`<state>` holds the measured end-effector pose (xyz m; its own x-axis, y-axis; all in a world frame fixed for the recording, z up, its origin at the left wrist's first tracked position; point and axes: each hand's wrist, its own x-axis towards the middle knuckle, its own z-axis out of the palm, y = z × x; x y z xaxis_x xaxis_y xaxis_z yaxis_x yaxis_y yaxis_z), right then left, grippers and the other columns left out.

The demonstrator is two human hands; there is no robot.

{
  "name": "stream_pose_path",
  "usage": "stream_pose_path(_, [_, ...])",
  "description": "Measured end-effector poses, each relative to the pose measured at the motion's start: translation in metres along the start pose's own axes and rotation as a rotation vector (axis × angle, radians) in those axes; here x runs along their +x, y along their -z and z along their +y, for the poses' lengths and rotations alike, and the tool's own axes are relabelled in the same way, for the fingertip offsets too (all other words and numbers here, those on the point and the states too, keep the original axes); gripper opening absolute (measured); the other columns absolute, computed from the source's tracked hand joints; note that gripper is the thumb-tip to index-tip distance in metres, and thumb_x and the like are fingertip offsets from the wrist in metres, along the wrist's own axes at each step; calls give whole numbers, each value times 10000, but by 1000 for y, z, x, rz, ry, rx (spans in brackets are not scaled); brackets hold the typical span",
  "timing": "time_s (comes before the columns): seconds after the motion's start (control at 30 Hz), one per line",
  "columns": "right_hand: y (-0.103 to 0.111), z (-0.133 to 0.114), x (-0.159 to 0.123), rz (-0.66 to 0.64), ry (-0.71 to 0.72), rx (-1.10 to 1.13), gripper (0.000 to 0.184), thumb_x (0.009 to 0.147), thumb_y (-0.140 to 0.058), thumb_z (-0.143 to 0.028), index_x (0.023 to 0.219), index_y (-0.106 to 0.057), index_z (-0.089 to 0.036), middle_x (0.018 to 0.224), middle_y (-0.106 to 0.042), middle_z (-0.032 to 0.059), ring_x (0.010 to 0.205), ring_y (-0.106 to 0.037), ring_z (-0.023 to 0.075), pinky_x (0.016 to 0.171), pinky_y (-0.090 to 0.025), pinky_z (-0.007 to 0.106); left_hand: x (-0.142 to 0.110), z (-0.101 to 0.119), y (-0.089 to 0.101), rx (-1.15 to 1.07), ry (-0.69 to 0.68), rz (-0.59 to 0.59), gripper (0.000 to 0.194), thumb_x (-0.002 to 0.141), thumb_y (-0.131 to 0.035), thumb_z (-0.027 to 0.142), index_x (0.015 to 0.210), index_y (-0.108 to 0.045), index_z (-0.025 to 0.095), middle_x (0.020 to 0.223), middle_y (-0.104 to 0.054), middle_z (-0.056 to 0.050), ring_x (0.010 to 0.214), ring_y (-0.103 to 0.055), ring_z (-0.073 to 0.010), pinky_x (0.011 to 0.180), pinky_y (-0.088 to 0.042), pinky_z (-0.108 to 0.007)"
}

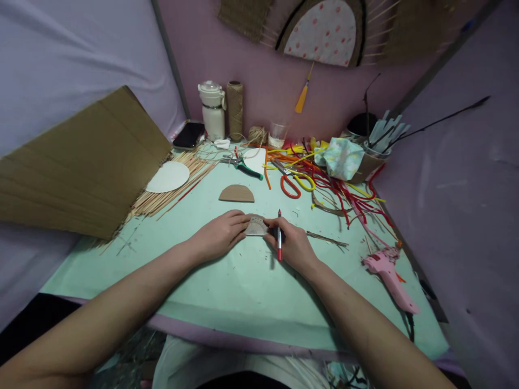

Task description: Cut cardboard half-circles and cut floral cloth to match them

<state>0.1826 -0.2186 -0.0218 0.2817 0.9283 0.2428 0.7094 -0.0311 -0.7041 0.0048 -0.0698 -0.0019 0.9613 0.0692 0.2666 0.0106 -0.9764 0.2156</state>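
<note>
My left hand [221, 233] holds the left end of a small clear protractor [256, 225], a half-round piece lying low over the table. At its right end are the thumb and fingertips of my right hand [295, 244]. A red marker [279, 249] is tucked between the fingers of that hand, its red tip pointing away from me. Whether anything lies under the protractor is hard to make out. Just beyond my hands sits a half-round piece of brown cardboard [237, 194], its flat edge towards me.
A cardboard sheet [85, 162] leans at left over thin sticks [170, 194] and a white half-round [169, 177]. Pruning shears [248, 169], scissors [290, 181] and coloured pipe cleaners [336, 194] lie at the back. A pink glue gun [391, 278] rests at right, near twigs [327, 239].
</note>
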Motion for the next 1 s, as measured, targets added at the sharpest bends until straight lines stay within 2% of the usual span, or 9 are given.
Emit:
stream_pose_path(0.17, [1, -2, 1, -7, -11, -15, 242, 804, -639, -226, 1045, -610, -236, 929, -714, 32, 797, -666, 185, 735, -496, 290, 0, 5, -4, 110, 2, -53, 273, 966, -402, 182, 1096, -626, 96, 1231, -621, -139, 1028, -531, -232, 898, -499, -399])
stream_pose_path(0.3, [1, -3, 1, -11, -8, -26, 226, 809, -627, -218, 1035, -609, -233, 929, -714, 37, 803, -663, 188, 741, -496, 296, 0, 12, -4, 147, 51, -117, 277, 941, -410, 123, 1155, -581, 82, 1255, -595, -156, 1096, -505, -239, 932, -484, -390])
stream_pose_path(0.47, [2, -5, 1, -27, -12, -19, 228, 815, -627, -223, 1041, -605, -236, 929, -708, 39, 803, -661, 196, 744, -501, 308, 0, 18, 2, 125, 107, -163, 398, 922, -418, 117, 1312, -475, 169, 1352, -526, -126, 1172, -478, -245, 897, -504, -375])
stream_pose_path(0.7, [1, -5, 1, -49, -23, -2, 244, 821, -621, -224, 1063, -597, -245, 950, -707, 39, 837, -660, 204, 768, -508, 322, 2, 23, 1, 117, 108, -246, 390, 900, -399, 100, 1274, -507, 108, 1350, -530, -157, 1216, -471, -269, 897, -513, -383])
stream_pose_path(0.77, [8, -10, 2, -50, -37, 24, 234, 840, -607, -252, 1075, -599, -246, 964, -708, 45, 859, -663, 212, 781, -505, 334, 2, 22, 0, 109, 109, -251, 403, 891, -402, 90, 1280, -505, 109, 1366, -525, -156, 1249, -463, -263, 900, -516, -374])
stream_pose_path(0.87, [27, -26, 9, 45, -68, 175, 200, 907, -527, -332, 1055, -611, -228, 1013, -704, 69, 883, -664, 204, 790, -504, 326, 1, 21, -1, 70, 119, -224, 446, 873, -403, 62, 1306, -489, 126, 1386, -520, -141, 1298, -444, -247, 909, -514, -357])
stream_pose_path(0.93, [41, -39, 21, 92, -141, 342, 280, 940, -468, -412, 1083, -602, -212, 925, -702, 65, 746, -653, 168, 674, -504, 282, 1, 20, -2, 40, 124, -212, 459, 871, -392, 56, 1312, -486, 140, 1385, -527, -128, 1306, -445, -240, 899, -519, -349])
stream_pose_path(1.0, [47, -46, 37, 74, -194, 439, 369, 939, -443, -486, 1113, -607, -205, 791, -667, 34, 592, -576, 129, 544, -452, 245, 1, 20, -2, 35, 123, -221, 462, 872, -379, 57, 1316, -481, 133, 1388, -525, -128, 1315, -441, -244, 898, -522, -351])
